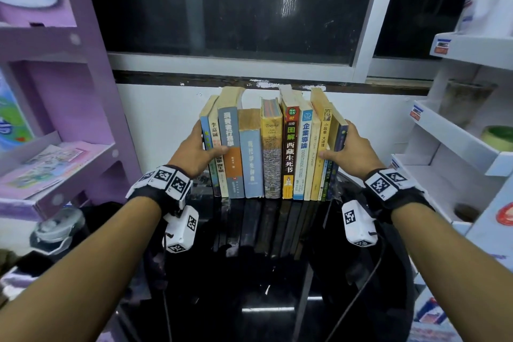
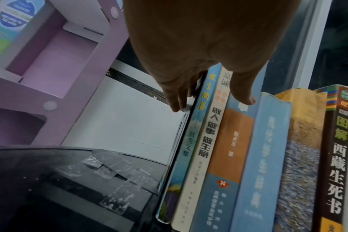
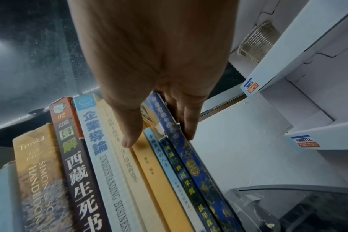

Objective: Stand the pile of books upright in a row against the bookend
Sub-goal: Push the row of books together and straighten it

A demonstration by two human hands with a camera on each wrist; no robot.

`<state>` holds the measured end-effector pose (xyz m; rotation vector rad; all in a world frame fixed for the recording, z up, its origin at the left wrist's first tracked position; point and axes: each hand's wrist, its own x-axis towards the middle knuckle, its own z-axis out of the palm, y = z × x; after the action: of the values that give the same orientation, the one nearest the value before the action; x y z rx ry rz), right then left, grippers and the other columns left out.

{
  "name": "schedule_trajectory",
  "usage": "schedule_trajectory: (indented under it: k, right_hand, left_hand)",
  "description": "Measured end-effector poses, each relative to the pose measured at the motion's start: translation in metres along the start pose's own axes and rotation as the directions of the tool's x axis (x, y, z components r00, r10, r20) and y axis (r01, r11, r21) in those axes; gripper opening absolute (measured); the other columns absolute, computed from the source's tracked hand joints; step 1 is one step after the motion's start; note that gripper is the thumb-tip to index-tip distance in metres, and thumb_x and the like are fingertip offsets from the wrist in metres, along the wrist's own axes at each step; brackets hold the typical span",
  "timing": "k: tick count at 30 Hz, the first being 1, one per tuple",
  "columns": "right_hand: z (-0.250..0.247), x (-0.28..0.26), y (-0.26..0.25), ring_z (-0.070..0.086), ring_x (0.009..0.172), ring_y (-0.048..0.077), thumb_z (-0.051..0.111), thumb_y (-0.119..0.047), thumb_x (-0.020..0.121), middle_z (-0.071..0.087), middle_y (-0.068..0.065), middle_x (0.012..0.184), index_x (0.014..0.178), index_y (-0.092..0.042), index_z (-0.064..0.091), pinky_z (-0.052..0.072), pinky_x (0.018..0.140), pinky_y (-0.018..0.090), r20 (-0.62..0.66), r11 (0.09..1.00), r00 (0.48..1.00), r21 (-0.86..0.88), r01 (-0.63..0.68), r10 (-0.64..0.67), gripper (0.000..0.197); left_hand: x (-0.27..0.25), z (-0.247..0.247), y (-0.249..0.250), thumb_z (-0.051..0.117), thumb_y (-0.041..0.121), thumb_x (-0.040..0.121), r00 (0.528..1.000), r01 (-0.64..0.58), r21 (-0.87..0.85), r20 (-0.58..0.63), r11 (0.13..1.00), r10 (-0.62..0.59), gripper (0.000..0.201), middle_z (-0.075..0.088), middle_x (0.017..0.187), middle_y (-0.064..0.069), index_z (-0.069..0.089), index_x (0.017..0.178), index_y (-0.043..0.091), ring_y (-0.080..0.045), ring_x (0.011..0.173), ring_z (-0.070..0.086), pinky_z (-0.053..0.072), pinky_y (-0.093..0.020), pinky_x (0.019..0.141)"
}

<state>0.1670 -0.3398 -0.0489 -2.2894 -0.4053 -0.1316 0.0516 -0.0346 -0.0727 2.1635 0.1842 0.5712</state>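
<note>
A row of several books (image 1: pixel 272 153) stands upright, spines toward me, on a glossy black table (image 1: pixel 249 272). My left hand (image 1: pixel 204 147) is at the row's left end. Its straight fingers (image 2: pixel 175 103) lie along a thin dark bookend plate (image 2: pixel 182 138) beside the light blue end book (image 2: pixel 191 141), and its thumb rests across the spines. My right hand (image 1: pixel 347 147) is at the right end. There the fingers (image 3: pixel 189 128) press flat on the outer side of the dark blue book (image 3: pixel 189 160), and the thumb lies on a yellow spine (image 3: pixel 149 164).
A purple shelf unit (image 1: pixel 55 119) stands close on the left and a white shelf unit (image 1: pixel 458 133) close on the right. Behind the books are a white wall and a dark window (image 1: pixel 236 8). Clear plastic pieces (image 2: pixel 117 169) lie on the table left of the row.
</note>
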Motion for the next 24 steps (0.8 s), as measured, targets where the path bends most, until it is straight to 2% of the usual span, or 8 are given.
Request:
schedule_trajectory:
  k: [3, 6, 12, 19, 24]
  right_hand:
    - [0.004, 0.000, -0.001, 0.062, 0.109, 0.027, 0.076, -0.023, 0.081, 0.062, 0.008, 0.125, 0.139, -0.015, 0.032, 0.048, 0.082, 0.033, -0.013, 1.000, 1.000, -0.023, 0.004, -0.004, 0.073]
    - [0.008, 0.002, -0.001, 0.063, 0.107, 0.027, 0.077, -0.028, 0.080, 0.063, 0.007, 0.123, 0.137, -0.016, 0.033, 0.051, 0.085, 0.038, -0.032, 0.999, 0.999, -0.054, -0.002, 0.000, 0.073]
    - [0.012, 0.003, 0.000, 0.065, 0.102, 0.027, 0.077, -0.034, 0.079, 0.065, 0.006, 0.120, 0.136, -0.018, 0.033, 0.053, 0.084, 0.040, -0.062, 0.994, 0.998, -0.104, 0.018, -0.024, 0.073]
    - [0.006, 0.002, 0.006, 0.065, 0.104, 0.027, 0.077, -0.032, 0.079, 0.065, 0.005, 0.120, 0.135, -0.018, 0.035, 0.053, 0.085, 0.040, -0.060, 0.996, 0.996, -0.072, 0.055, -0.059, 0.071]
    - [0.002, 0.001, 0.012, 0.065, 0.104, 0.026, 0.077, -0.030, 0.079, 0.066, 0.004, 0.119, 0.136, -0.018, 0.038, 0.049, 0.080, 0.032, -0.066, 0.996, 0.995, -0.031, 0.079, -0.081, 0.070]
  left_hand:
    - [0.003, 0.004, -0.002, 0.064, 0.023, 0.090, 0.999, 0.032, 0.032, -0.038, 0.999, -0.030, 0.060, 0.058, 0.130, -0.006, 0.032, 0.141, 0.017, -0.023, 0.112, 0.057, 0.042, -0.030, 0.088]
    - [0.006, 0.005, -0.004, 0.060, 0.025, 0.093, 0.998, 0.052, 0.082, -0.048, 0.995, -0.049, 0.053, 0.059, 0.129, -0.009, 0.034, 0.138, 0.015, -0.029, 0.115, 0.057, 0.045, -0.035, 0.089]
    - [0.010, 0.007, -0.003, 0.059, 0.027, 0.093, 0.998, 0.044, 0.186, -0.059, 0.982, -0.034, 0.052, 0.061, 0.126, -0.013, 0.036, 0.137, 0.012, -0.032, 0.112, 0.059, 0.048, -0.041, 0.090]
    - [0.012, 0.011, 0.002, 0.060, 0.031, 0.091, 0.997, 0.037, 0.240, -0.077, 0.970, -0.019, 0.052, 0.065, 0.121, -0.013, 0.038, 0.136, 0.016, -0.034, 0.105, 0.063, 0.052, -0.044, 0.088]
    - [0.011, 0.014, 0.006, 0.061, 0.031, 0.091, 0.995, 0.037, 0.251, -0.096, 0.967, -0.013, 0.049, 0.064, 0.121, -0.013, 0.041, 0.132, 0.015, -0.034, 0.102, 0.063, 0.052, -0.043, 0.085]
